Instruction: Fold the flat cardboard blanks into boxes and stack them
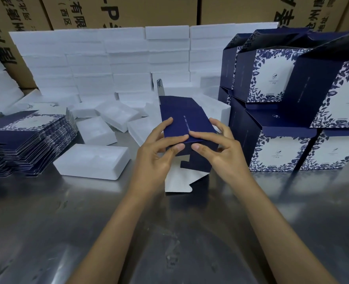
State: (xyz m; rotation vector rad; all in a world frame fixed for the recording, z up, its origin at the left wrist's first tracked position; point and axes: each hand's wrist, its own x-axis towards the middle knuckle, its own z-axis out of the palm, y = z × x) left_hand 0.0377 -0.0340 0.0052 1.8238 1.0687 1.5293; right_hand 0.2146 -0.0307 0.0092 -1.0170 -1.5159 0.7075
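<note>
— Box (181,124), the half-folded navy one: where was it, and how did it lie?

— Held above the middle of the desk (46,232), long axis running away from the person, far end tilted up. A white-backed flap (177,181) hung from the near end, pointing down at the desk.

— And the hands?

— Both were clamped on it. The left hand (159,152) gripped the left side, thumb under the near edge and fingers over the top panel. The right hand (214,148) mirrored it on the right, its forefinger pressing the top crease.

— The rest of the work?

— A pile of flat blanks (26,140) sat towards the desk's left edge, and the stacked finished boxes (282,119) stood towards the right edge, lids open.

— Anything unclear?

— The small white print on the top panel was too fine to read. The box's underside and far end were hidden. White foam trays (91,160) lay behind, and the brown cartons (128,11) along the back were cut off by the frame's top edge.
</note>
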